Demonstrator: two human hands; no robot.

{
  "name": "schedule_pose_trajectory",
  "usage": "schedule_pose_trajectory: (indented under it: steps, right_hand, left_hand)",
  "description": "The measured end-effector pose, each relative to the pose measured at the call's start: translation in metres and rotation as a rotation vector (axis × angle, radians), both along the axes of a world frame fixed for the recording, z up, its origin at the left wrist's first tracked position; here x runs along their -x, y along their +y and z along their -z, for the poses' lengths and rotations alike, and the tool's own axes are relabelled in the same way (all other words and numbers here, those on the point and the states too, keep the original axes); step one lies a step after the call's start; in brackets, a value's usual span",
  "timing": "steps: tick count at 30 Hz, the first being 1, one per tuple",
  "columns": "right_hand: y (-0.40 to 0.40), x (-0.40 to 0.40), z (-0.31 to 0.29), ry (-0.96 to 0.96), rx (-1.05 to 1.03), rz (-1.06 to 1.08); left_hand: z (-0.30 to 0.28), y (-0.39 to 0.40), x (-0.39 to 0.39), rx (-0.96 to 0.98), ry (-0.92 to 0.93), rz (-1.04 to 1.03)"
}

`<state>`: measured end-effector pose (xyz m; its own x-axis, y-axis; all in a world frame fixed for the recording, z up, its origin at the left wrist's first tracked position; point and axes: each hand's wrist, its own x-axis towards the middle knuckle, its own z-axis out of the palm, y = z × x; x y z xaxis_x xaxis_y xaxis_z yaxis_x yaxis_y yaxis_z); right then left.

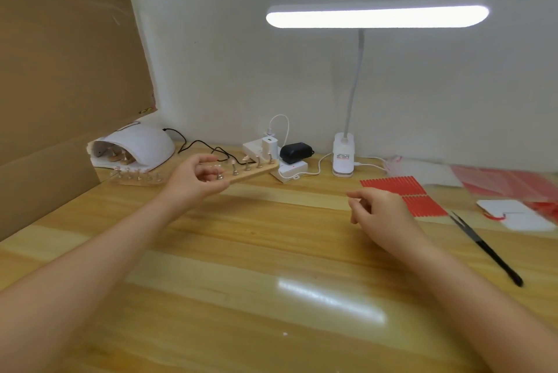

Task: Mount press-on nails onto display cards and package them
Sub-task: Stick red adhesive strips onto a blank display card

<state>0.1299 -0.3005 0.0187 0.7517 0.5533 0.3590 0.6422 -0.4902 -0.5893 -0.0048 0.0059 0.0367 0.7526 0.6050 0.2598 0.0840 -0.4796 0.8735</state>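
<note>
Barely started, I reckon: my left hand (199, 175) grips the wooden nail holder (250, 172) at the table's (271, 252) back, nails unmounted; right hand (379, 206) hovers loosely curled, empty, beside the red strips (395, 185).

wooden table (241, 297) with black tweezers (486, 249)

No text can be read; the label on the lamp clamp (343, 157) is too blurred to make out.
</note>
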Motion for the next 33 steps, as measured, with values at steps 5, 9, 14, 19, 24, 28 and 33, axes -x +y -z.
schedule_pose_trajectory:
  steps: [5, 9, 14, 19, 24, 28, 33]
  right_hand:
    - [-0.062, -0.009, 0.007, -0.089, 0.063, 0.171]
    - [-0.093, -0.005, 0.021, -0.219, 0.133, 0.211]
    - [-0.096, -0.008, 0.026, -0.214, 0.127, 0.272]
    - [-0.091, -0.011, 0.031, -0.248, 0.206, 0.267]
    - [-0.091, -0.011, 0.031, -0.235, 0.195, 0.255]
    - [-0.092, -0.009, 0.031, -0.212, 0.172, 0.235]
    - [-0.094, -0.011, 0.032, -0.2, 0.209, 0.179]
  left_hand:
    - [0.002, -0.074, -0.054, 0.001, 0.027, 0.22]
    - [0.014, -0.119, -0.088, 0.006, 0.057, 0.277]
    - [0.026, -0.136, -0.103, -0.013, 0.101, 0.25]
    - [0.035, -0.121, -0.102, -0.063, 0.18, 0.233]
    - [0.034, -0.123, -0.102, -0.094, 0.309, 0.23]
    - [0.028, -0.14, -0.097, -0.351, 0.266, 0.05]
    - [0.013, -0.186, -0.086, -0.48, -0.082, 0.137]
